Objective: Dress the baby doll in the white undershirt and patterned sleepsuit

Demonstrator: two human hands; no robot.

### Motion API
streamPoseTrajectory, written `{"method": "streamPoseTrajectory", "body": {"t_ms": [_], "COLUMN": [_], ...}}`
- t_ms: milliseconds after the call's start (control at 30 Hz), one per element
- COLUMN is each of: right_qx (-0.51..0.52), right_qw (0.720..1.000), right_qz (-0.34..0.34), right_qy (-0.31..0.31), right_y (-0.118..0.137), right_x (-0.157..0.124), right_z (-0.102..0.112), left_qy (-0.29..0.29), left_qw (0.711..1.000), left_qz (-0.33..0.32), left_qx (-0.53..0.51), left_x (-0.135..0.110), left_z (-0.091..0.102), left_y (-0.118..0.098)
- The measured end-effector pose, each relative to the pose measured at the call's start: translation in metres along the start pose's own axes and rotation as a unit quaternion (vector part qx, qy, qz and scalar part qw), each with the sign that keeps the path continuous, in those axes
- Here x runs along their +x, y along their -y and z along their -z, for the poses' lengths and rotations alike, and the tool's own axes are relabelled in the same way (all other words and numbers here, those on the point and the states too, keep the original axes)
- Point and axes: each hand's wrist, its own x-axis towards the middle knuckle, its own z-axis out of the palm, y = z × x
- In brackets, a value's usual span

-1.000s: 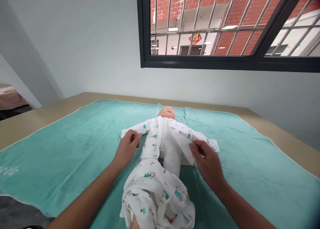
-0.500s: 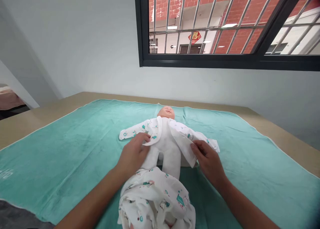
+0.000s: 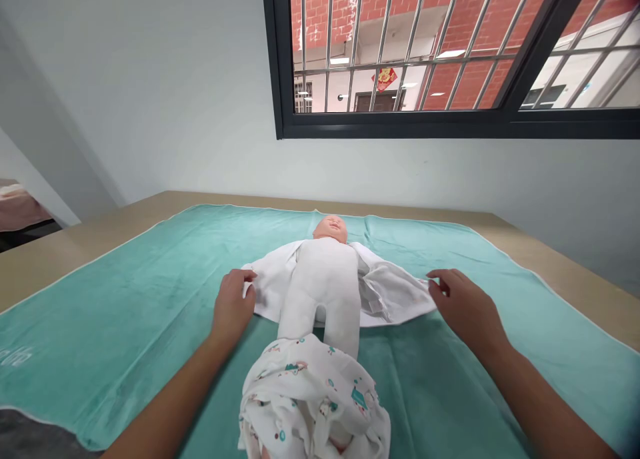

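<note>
A baby doll with a white cloth body lies on its back, its head at the far end. Under it a white baby top is spread wide, the plain inner side showing on both sides of the torso. My left hand pinches the top's left edge between thumb and fingers. On the other side, my right hand has its thumb and forefinger closed at the right edge. Printed baby trousers are bunched around the doll's lower legs, close to me. The doll's arms are hidden.
A turquoise blanket covers most of the wooden tabletop. Behind stands a pale wall with a dark-framed, barred window. Some grey cloth shows at the near left corner, and pinkish fabric lies beyond the table at left.
Both front flaps of the top have been drawn outward off the doll's chest, turning the printed side out of sight. My hands have moved apart, left and right. The trousers stay put.
</note>
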Motion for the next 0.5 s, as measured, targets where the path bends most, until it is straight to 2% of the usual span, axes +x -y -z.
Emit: {"method": "streamPoseTrajectory", "body": {"t_ms": [67,167,233,367,433,500], "right_qx": [0.096,0.236,0.271,0.305,0.320,0.328], "right_qw": [0.992,0.944,0.903,0.863,0.835,0.804], "right_qz": [0.077,0.165,0.212,0.168,0.132,0.114], "right_qy": [0.020,0.162,0.259,0.365,0.427,0.482], "right_y": [0.029,0.071,0.089,0.096,0.092,0.086], "right_x": [-0.013,-0.037,-0.051,-0.062,-0.062,-0.061], "right_z": [-0.003,-0.006,-0.004,0.004,0.004,0.001], "left_qy": [0.041,0.164,0.197,0.233,0.295,0.395], "left_qw": [0.993,0.959,0.943,0.932,0.916,0.874], "left_qz": [-0.036,-0.054,-0.064,-0.091,-0.074,-0.036], "left_qx": [-0.105,-0.226,-0.261,-0.260,-0.261,-0.280], "left_x": [-0.009,-0.020,-0.024,-0.027,-0.029,-0.030], "left_z": [0.002,0.008,0.011,0.014,0.016,0.022], "left_y": [-0.016,-0.037,-0.045,-0.040,-0.034,-0.032]}}
